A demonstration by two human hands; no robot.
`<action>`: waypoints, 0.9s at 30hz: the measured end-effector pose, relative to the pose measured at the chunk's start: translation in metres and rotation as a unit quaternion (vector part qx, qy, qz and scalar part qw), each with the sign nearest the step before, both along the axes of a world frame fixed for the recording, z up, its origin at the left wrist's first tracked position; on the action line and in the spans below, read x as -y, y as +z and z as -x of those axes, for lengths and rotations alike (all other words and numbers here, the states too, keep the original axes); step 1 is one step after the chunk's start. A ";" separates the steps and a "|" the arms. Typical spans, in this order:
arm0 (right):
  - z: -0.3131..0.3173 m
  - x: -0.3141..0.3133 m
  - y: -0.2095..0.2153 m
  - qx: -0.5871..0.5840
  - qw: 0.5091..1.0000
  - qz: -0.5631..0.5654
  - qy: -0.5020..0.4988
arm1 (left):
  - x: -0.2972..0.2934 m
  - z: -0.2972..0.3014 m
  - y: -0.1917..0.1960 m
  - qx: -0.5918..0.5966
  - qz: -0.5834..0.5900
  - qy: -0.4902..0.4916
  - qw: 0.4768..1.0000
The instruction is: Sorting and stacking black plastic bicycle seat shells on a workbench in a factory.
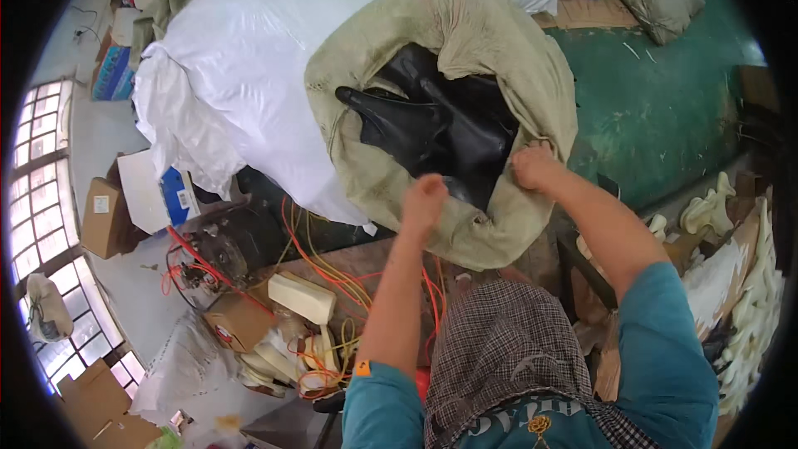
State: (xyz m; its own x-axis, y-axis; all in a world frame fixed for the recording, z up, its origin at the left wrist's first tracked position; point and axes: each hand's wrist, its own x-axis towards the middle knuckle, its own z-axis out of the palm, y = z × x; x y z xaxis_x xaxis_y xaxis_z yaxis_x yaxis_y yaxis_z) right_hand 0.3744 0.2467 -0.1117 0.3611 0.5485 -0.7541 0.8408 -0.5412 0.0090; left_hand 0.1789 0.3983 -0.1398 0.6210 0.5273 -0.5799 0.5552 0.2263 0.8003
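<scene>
A large white sack leans against the left side of the olive woven sack, crowding it there. Both hands grip the olive sack's near rim: the left hand is clenched on the fabric, and the right hand pinches the edge. Black moulded pieces fill its open mouth. Orange and yellow wires tangle across the bench below. The green floor to the right lies open; pale cream pieces pile at the right edge.
</scene>
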 end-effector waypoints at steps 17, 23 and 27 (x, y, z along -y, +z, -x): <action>-0.061 -0.063 -0.073 0.019 0.979 -0.143 -0.142 | -0.124 -0.117 -0.048 -0.011 -0.037 0.400 0.916; -0.097 -0.046 -0.062 -0.089 0.973 -0.138 -0.160 | -0.095 -0.069 -0.007 0.232 0.333 0.180 0.896; -0.108 -0.075 -0.057 -0.091 0.989 -0.045 -0.105 | -0.070 -0.089 -0.035 0.196 0.318 0.105 0.922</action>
State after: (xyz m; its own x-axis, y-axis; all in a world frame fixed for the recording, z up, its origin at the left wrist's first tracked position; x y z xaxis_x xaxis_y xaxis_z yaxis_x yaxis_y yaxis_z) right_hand 0.4823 0.3217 -0.1684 0.3372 0.5444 -0.7680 0.6932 -0.6956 -0.1887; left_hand 0.2679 0.4686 -0.1753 0.7717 0.2904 -0.5658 0.1428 0.7878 0.5992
